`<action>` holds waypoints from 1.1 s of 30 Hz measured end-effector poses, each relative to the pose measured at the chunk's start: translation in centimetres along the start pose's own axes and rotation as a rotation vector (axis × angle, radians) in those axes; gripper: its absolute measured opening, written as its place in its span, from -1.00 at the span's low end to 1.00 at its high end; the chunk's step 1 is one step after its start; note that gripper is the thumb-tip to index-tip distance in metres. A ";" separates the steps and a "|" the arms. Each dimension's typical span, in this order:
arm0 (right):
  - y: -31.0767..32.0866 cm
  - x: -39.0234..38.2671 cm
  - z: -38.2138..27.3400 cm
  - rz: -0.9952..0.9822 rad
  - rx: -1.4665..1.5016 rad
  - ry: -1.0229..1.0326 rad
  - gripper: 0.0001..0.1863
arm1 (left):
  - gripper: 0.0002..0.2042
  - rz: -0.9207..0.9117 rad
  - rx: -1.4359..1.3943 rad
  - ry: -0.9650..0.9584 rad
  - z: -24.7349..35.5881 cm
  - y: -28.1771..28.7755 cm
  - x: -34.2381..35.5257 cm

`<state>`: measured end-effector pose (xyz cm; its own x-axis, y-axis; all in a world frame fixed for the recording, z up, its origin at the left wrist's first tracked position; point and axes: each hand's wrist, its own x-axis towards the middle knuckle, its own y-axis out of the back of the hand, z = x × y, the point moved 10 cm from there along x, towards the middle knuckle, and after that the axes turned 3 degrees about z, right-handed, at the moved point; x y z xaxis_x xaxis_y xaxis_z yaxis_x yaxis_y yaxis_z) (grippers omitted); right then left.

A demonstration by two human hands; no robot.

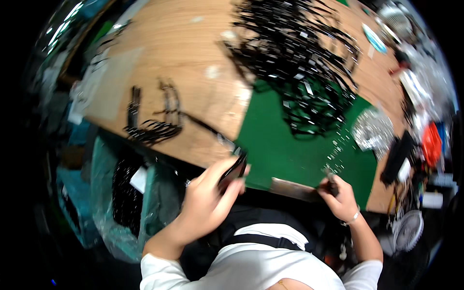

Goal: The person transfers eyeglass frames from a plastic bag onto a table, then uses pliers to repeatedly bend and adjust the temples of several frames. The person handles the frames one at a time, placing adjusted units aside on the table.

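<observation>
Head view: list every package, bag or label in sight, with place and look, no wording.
Clear plastic bag of black straps: below the table's near edge, left of the left hand.
White paper label: on that bag, rectangular.
Shiny clear packet: right on the green mat, crinkled, silvery.

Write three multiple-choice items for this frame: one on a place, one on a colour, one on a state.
1. Where does the big heap of black straps lie?
A. At the table's far side, partly on the green mat
B. On the floor
C. On the person's lap

2. What colour is the mat on the wooden table?
A. Red
B. Green
C. Blue

3. What is the left hand doing?
A. Lying flat and empty
B. Gripping a black strap piece
C. Out of view

Answers:
1 A: the heap spreads over the wood and the mat's far edge.
2 B: the mat is plainly green.
3 B: the fingers close round the black piece at the table's near edge, while the right hand pinches a small dark part.
</observation>
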<state>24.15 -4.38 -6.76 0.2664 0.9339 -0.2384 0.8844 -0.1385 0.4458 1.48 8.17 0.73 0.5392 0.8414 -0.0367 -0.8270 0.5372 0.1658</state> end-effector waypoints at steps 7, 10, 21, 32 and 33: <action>-0.2 1.1 1.0 0.002 -0.010 -0.106 -0.79 | -0.65 0.174 -0.004 0.129 -6.5 8.0 4.0; -0.7 1.4 0.9 -0.005 0.089 -0.159 -0.77 | -0.65 0.071 0.113 0.211 -8.1 11.5 4.3; -0.3 2.5 1.3 0.073 0.092 -0.240 -0.79 | -0.64 0.269 1.420 -0.064 -5.5 16.6 4.2; 1.3 -1.0 2.2 0.277 0.258 -0.239 -0.81 | -0.77 0.205 1.730 -0.165 -6.3 24.6 6.8; 1.5 -1.2 2.1 0.315 0.278 -0.237 -0.80 | -0.71 0.188 1.695 -0.077 -7.8 27.7 6.9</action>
<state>25.97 -6.40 -7.61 0.5895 0.7359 -0.3330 0.8067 -0.5158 0.2883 -18.94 29.36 -2.60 0.5092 0.8491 0.1404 0.1796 -0.2643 0.9476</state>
